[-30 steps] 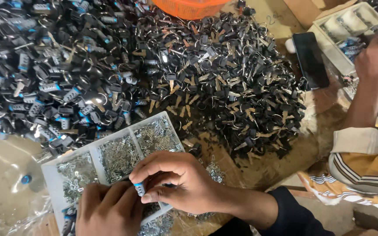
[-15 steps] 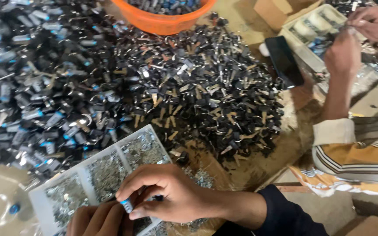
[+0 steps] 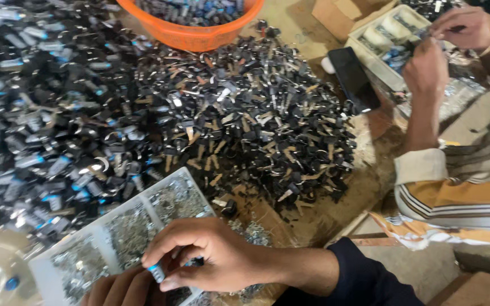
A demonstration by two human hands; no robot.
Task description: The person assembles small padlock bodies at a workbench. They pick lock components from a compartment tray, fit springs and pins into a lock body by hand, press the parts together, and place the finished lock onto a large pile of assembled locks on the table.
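A small blue-tipped part (image 3: 157,273) was pinched between the fingers of the right hand (image 3: 211,255), over the white compartment tray (image 3: 43,272) of metal bits. The left hand (image 3: 121,288), just beside it, was largely hidden; its grip could not be told.

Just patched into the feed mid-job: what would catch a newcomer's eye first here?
A huge heap of small black parts covers the table's middle and left, with an orange basin at the top edge. At the bottom, the right hand pinches a small blue-tipped part over a white divided tray, the left hand beside it. Another person's hands work top right.
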